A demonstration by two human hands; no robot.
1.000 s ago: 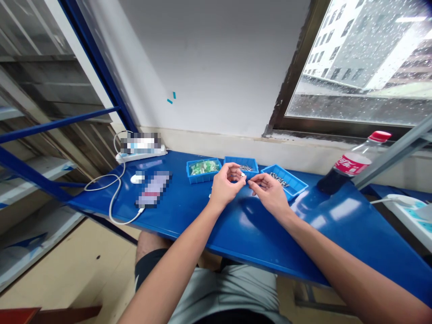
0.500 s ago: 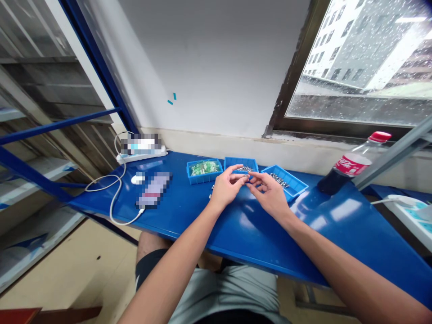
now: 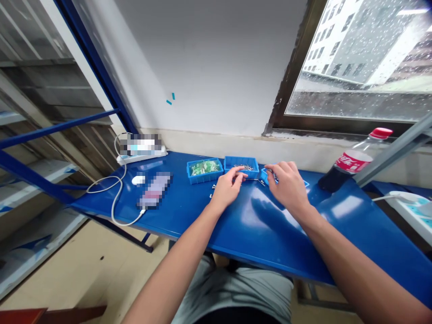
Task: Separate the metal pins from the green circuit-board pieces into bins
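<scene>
My left hand point(image 3: 228, 189) hovers above the blue table, in front of the middle blue bin point(image 3: 232, 161). Its thumb and fingertips come together; anything pinched there is too small to make out. Small metal screws point(image 3: 248, 168) lie in that bin. My right hand point(image 3: 289, 186) is over the right blue bin point(image 3: 305, 183), hiding most of it and its contents. The right thumb and forefinger are apart, with nothing visible between them. A few loose screws point(image 3: 213, 186) lie left of my left hand, and another screw point(image 3: 262, 182) lies between the hands.
A blue bin point(image 3: 194, 179) of small green-and-white pieces point(image 3: 205, 167) stands left of the middle bin. A cola bottle point(image 3: 353, 162) is at the right. A charging phone point(image 3: 155, 191), white cable point(image 3: 114, 211) and power strip point(image 3: 143, 157) lie left. Another power strip point(image 3: 410, 216) sits far right.
My hands were together at their fingertips and have separated. The right hand has moved right, over the right bin. My left hand has stayed nearly in place, slightly lower.
</scene>
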